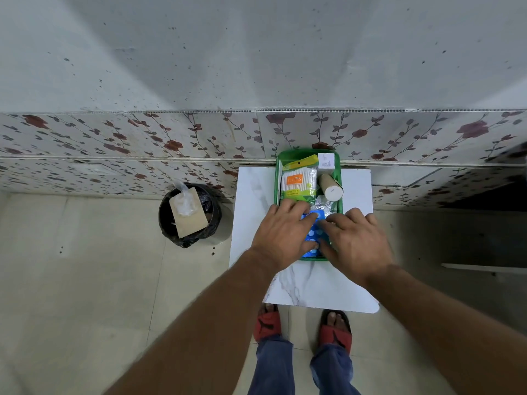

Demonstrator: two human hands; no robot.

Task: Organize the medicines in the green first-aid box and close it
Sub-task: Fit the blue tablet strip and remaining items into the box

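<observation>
The green first-aid box [277, 178] stands open on a white marble-patterned table [319, 283]. Inside lie a pack of cotton swabs [296, 182], a yellow-green packet [302, 163], a small white carton [326, 161], a tan bandage roll [330, 187] and silver foil blister strips [323, 205]. A blue blister strip with white dots [314, 232] lies at the box's near end. My left hand [281, 236] and my right hand [358, 240] both rest on this blue strip, fingers spread flat and touching it from either side. No lid is visible.
A black bin [189, 215] lined with a bag, holding cardboard and plastic, stands on the floor left of the table. A floral-tiled wall [142, 138] runs right behind the table. My feet in red sandals [302, 326] are under the table's near edge.
</observation>
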